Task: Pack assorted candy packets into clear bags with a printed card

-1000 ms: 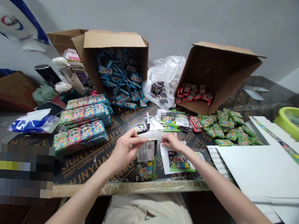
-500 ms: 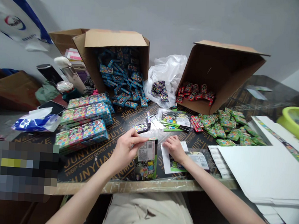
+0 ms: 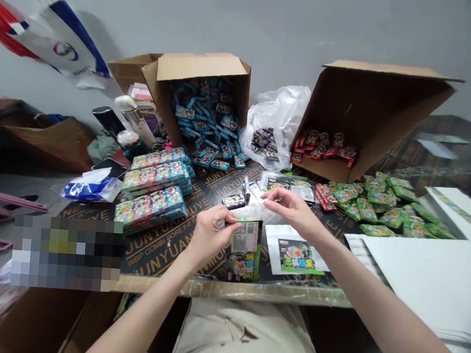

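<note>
My left hand (image 3: 212, 233) is closed in a pinch on the top edge of a black printed pouch (image 3: 242, 260), which has a grey label panel and colourful lettering. A bright multicoloured strip shows along the pouch's top. My right hand (image 3: 295, 213) is raised to its right, thumb and fingers pinched together; whatever is between the fingertips is too small to make out. Below that hand, another black and green printed pouch (image 3: 297, 256) lies on a white sheet (image 3: 273, 238). Just beyond my hands are a small dark purple box (image 3: 234, 200) and a stack of flat pouches (image 3: 285, 185).
Stacked blue-green packs (image 3: 150, 205) stand at left. Behind are a carton (image 3: 202, 69) of blue packets, a plastic bag (image 3: 278, 112) with purple packets, and a carton (image 3: 381, 100) with red ones. Green packets (image 3: 383, 200) and white card (image 3: 426, 265) lie at right.
My right hand has lifted off the pouch on the white sheet and moved up, its fingers now pinched. My left hand still holds its pouch. The view has shifted left.
</note>
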Available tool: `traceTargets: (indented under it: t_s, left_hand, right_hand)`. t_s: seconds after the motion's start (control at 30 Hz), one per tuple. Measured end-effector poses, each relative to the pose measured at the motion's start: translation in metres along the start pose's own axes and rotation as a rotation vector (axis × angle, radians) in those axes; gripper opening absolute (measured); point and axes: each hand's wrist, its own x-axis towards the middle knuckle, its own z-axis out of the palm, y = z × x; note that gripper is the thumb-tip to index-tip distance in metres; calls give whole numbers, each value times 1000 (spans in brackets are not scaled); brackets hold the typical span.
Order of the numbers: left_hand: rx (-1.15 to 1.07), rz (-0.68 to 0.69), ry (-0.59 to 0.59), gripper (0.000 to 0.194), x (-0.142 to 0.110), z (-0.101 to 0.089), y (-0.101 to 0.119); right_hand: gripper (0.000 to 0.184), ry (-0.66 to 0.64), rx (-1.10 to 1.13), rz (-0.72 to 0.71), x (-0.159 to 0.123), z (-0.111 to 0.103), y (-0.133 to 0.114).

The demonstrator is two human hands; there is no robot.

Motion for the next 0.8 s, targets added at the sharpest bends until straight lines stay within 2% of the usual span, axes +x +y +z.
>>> traceTargets:
  t_s: [0.07,0.17,0.23,0.4,0.53,0.6,0.63,0.7,0.8]
  left_hand:
    - [21,2,-18,8,0,-2,3]
    - [30,8,-30,7,0,-4,6]
    - [30,9,-28,7,-1,-3,7]
    - [46,6,55,15,-1,5,4]
    - [114,33,44,15,-2,13,2]
    - [186,64,-6,7,-4,12,2]
    - [237,83,-28,11,-5,11,1]
    - [360,102,-47,21,-6,4,-5]
    - [556,66,-68,28,-7,-8,-20]
  right_hand:
    - [22,-144,52,4,7,8,-21]
    - [22,-316,93,57,16,22,-30]
    - [21,-367,96,73,20,27,-27]
    - [18,-394,74,139,24,32,-20]
    - [13,-302,118,159,23,39,-16]
    - [26,-238,148,155,23,37,-10]
    - [32,-196,130,144,24,32,-4]
    - [34,-70,-28,100,23,14,13]
    - [21,120,-574,100,14,-23,53]
